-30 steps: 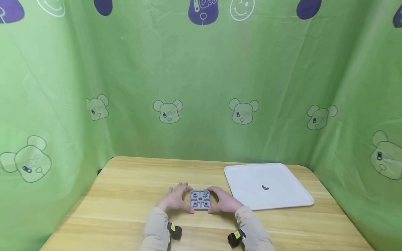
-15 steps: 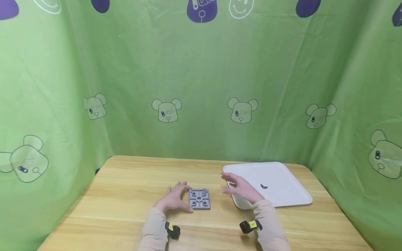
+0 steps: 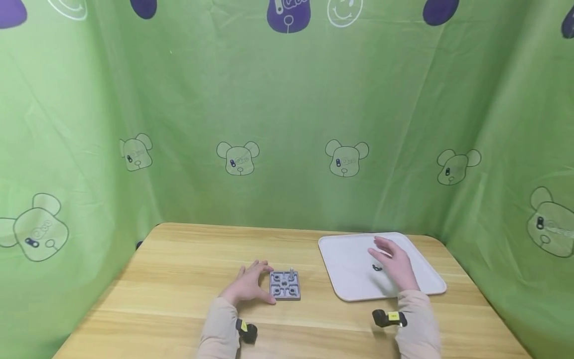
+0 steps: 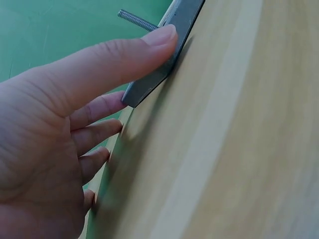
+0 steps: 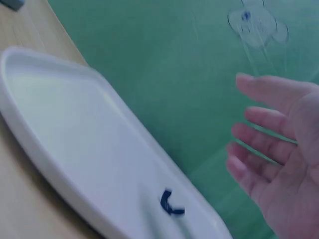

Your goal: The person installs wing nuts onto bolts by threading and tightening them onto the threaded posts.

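A square grey metal plate (image 3: 284,291) with recesses and holes lies on the table in the head view. A threaded screw (image 3: 292,273) stands up from its far right corner; the left wrist view shows the thread (image 4: 135,19) clearly. My left hand (image 3: 248,285) holds the plate by its left side, thumb at the near edge and forefinger at the far corner. Over the white tray (image 3: 347,249) my right hand (image 3: 396,264) hovers, fingers loosely bent and holding nothing. Below it on the tray lies a small black curved piece (image 5: 171,205).
The wooden table (image 3: 202,249) reaches left and right of both hands. A green curtain (image 3: 287,199) with bear prints encloses the back and sides. The tray's raised rim (image 5: 50,162) runs along the right half of the table.
My right hand has let go of the plate's right side and moved right, over the tray. The left hand stays on the plate.
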A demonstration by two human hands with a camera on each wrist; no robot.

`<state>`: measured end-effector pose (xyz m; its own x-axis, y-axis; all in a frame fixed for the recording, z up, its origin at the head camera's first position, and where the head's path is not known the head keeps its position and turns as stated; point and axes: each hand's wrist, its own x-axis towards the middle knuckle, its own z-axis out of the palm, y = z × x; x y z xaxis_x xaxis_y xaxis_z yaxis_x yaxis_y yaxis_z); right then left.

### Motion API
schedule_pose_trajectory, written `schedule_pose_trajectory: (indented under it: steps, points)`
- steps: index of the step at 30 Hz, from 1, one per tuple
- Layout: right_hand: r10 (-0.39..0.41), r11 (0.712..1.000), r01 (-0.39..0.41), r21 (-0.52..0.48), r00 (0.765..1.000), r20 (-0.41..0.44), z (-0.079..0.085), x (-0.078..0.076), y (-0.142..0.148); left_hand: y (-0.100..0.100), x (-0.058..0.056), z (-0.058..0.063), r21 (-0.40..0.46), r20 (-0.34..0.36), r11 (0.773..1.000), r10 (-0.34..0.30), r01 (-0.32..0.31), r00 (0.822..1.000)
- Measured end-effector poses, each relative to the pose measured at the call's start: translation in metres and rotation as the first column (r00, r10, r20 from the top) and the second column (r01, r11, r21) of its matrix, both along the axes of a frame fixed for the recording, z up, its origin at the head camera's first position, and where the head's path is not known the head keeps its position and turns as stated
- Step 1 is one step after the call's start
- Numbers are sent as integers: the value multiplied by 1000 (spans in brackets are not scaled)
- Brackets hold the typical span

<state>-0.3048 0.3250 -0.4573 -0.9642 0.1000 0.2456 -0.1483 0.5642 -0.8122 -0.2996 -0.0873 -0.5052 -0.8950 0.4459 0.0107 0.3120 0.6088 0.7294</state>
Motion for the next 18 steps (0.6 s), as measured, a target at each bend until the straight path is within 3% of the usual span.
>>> schedule_pose_trajectory:
  steps: [6,12,18]
  points:
    - [-128,992,127,22,990,51,-14,0,21,2,0,0,-6,-21,1000,0,0,1000]
    - [-165,986,159,48,974,157,-25,1,26,2,0,0,-8,-19,1000,4,-4,1000]
    - [-204,977,187,99,959,198,-32,2,28,1,-1,0,-22,-26,1000,-1,1,1000]
